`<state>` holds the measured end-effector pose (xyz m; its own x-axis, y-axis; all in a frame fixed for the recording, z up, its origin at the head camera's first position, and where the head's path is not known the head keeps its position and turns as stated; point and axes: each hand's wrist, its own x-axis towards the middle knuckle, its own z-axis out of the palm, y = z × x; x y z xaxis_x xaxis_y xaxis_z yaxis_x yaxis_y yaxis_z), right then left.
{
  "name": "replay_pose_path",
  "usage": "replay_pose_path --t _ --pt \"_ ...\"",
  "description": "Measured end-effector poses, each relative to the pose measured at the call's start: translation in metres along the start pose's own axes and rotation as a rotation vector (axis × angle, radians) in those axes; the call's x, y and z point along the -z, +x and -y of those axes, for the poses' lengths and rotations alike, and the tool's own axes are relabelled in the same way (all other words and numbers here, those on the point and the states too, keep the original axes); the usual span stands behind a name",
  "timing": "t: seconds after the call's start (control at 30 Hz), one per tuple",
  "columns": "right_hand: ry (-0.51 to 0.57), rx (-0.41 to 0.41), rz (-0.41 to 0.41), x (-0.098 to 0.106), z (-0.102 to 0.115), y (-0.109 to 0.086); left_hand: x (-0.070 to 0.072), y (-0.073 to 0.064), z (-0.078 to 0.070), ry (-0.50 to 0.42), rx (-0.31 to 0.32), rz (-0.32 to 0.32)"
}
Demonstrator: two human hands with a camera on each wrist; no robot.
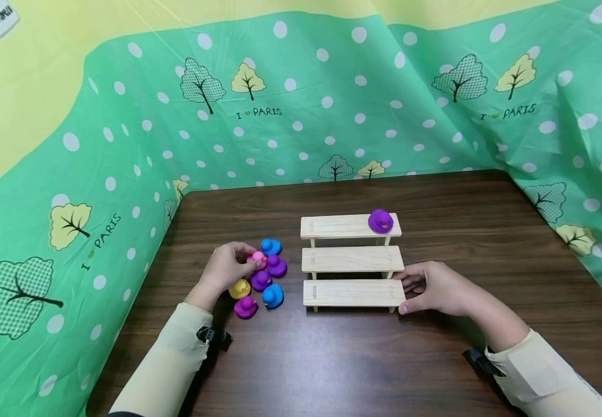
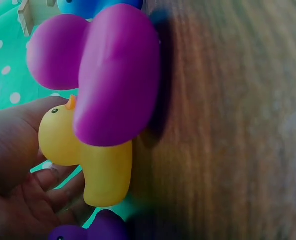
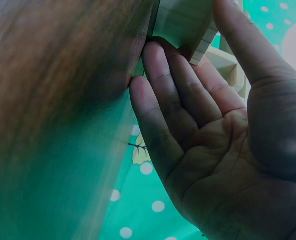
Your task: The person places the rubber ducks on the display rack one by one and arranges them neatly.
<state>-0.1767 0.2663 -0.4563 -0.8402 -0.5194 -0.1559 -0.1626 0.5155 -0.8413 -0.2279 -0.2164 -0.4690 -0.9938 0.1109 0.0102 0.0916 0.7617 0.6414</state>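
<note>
My left hand (image 1: 222, 269) pinches a pink rubber duck (image 1: 258, 259) between thumb and fingers, within a cluster of ducks on the table's left side. Around it are a blue duck (image 1: 270, 247), a purple duck (image 1: 277, 266) and a yellow duck (image 1: 240, 289). A magenta duck (image 2: 117, 75) and the yellow one hide the pink duck in the left wrist view. At the right end of a three-step wooden stand (image 1: 353, 292), my right hand (image 1: 438, 288) holds the lowest step, thumb in front and fingers behind. One purple duck (image 1: 380, 221) sits at the top step's right end.
Another purple duck (image 1: 261, 281) and a second blue duck (image 1: 273, 296) lie between the left hand and the stand. The dark wooden table (image 1: 332, 359) is bordered by a green dotted cloth (image 1: 290, 145) at the back and both sides.
</note>
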Motion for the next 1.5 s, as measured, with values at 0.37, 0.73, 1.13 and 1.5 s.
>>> replay_pose_path --t 0.37,0.73,1.13,1.5 --pt "-0.025 0.001 -0.003 0.0006 -0.0005 0.0009 0.0016 -0.0010 -0.0014 0.015 -0.072 0.007" --pt "-0.028 -0.002 -0.003 0.0006 -0.0007 0.0015 0.0021 -0.0005 -0.0013 -0.032 -0.106 -0.005" --pt "-0.025 -0.003 0.000 0.0011 -0.0001 0.0021 -0.0033 0.0020 0.0008 -0.060 -0.092 -0.046" --pt "-0.030 -0.006 -0.004 0.0009 -0.0010 0.0014 -0.0055 0.0009 -0.0024 -0.036 -0.072 -0.064"
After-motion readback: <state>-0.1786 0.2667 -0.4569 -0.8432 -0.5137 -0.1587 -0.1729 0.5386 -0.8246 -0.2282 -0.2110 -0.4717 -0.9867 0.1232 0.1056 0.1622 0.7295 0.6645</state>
